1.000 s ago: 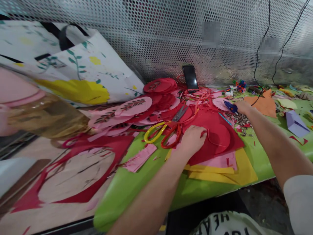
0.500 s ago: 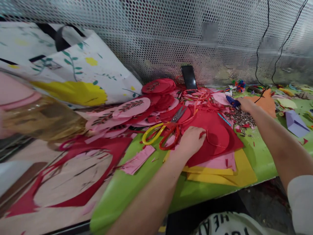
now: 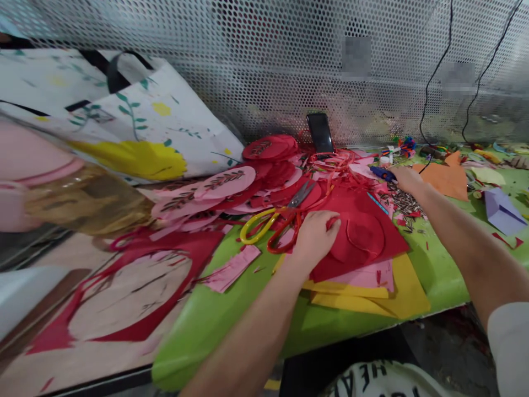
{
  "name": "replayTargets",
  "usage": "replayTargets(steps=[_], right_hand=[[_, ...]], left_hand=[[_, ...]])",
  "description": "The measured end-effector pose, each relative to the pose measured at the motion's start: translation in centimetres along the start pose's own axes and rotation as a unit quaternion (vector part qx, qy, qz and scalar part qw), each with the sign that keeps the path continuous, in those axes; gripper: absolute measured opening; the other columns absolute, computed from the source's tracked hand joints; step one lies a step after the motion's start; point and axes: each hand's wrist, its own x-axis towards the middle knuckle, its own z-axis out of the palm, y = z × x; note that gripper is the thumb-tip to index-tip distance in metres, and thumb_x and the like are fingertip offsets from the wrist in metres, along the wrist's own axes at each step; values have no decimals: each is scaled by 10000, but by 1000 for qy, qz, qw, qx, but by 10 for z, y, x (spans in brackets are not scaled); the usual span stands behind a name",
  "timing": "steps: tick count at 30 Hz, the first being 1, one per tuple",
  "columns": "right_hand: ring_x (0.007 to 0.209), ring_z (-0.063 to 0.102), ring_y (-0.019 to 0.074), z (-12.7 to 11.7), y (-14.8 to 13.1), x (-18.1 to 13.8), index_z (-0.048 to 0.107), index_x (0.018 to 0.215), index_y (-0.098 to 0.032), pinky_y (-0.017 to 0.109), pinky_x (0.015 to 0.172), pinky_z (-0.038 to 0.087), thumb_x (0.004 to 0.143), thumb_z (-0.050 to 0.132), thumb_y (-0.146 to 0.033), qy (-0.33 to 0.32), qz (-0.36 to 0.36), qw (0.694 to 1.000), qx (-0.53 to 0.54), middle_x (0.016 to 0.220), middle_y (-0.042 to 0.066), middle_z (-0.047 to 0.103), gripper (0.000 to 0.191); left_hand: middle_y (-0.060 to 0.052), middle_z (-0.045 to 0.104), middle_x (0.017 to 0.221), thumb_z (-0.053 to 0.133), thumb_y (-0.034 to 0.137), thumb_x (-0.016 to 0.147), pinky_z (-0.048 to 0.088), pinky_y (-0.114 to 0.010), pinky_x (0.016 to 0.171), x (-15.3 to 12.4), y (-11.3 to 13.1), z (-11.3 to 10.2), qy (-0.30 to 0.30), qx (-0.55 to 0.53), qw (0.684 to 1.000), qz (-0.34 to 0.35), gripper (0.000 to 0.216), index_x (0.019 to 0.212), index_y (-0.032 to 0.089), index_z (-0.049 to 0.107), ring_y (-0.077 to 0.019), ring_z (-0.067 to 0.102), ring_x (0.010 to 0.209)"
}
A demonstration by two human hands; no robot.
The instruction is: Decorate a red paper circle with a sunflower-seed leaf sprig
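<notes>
My left hand (image 3: 316, 237) is closed at the left side of a red sheet (image 3: 390, 237), with a small red piece pinched at its fingertips. A red round cut-out (image 3: 366, 237) lies on that sheet, just right of my fingers. My right hand (image 3: 405, 179), further back on the right, is wrapped round a blue glue gun (image 3: 382, 173); a black cord runs up behind it. Scissors (image 3: 300, 194) with one yellow and one red handle rest beside my left hand, blades pointing away.
Pink and red ovals (image 3: 225, 183) with leafy sprigs are heaped at left, before a floral bag (image 3: 198, 132). A phone (image 3: 320, 133) leans on the perforated metal wall (image 3: 268, 66). Small brown bits (image 3: 407, 204) lie by my right hand. Yellow sheets (image 3: 409, 292) stick out beneath the red one.
My right hand has moved slightly left with the glue gun. My left hand has shifted a little left too, still at the red sheet. The view has turned slightly.
</notes>
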Motion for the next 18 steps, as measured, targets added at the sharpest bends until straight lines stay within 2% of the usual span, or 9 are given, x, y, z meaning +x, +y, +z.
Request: replayTargets(steps=[5,9,14,18], right_hand=[[997,577,258,-3,-3,1,486,1237,-152,333,798,414,816,447,-131,10,5,1000,-23,1089,164,612,423],[1023,569,286,-1,-3,0,488,1227,-132,364,808,418,842,390,-120,13,-13,999,-35,1115,177,591,397],[1030,565,307,4,-5,0,530,1163,-104,423,834,408,870,316,-111,17,-27,999,-42,1106,214,585,363],[1037,558,308,8,-5,3,544,1139,-109,419,836,410,866,318,-112,21,-28,999,-31,1089,208,592,354]], left_hand=[[-52,674,1065,495,239,840,473,-329,890,-4,20,-24,-28,7,999,20,241,1036,176,621,-193,608,999],[-89,621,1178,478,221,839,416,-344,972,13,31,-32,-68,50,995,48,311,1114,133,594,-214,559,1100],[-109,469,1358,429,40,786,299,-427,1053,65,30,-6,-91,118,984,99,445,1206,140,537,-254,424,1247],[-117,495,1324,427,25,802,279,-492,1041,107,26,24,-107,138,974,142,407,1163,155,562,-270,403,1251]])
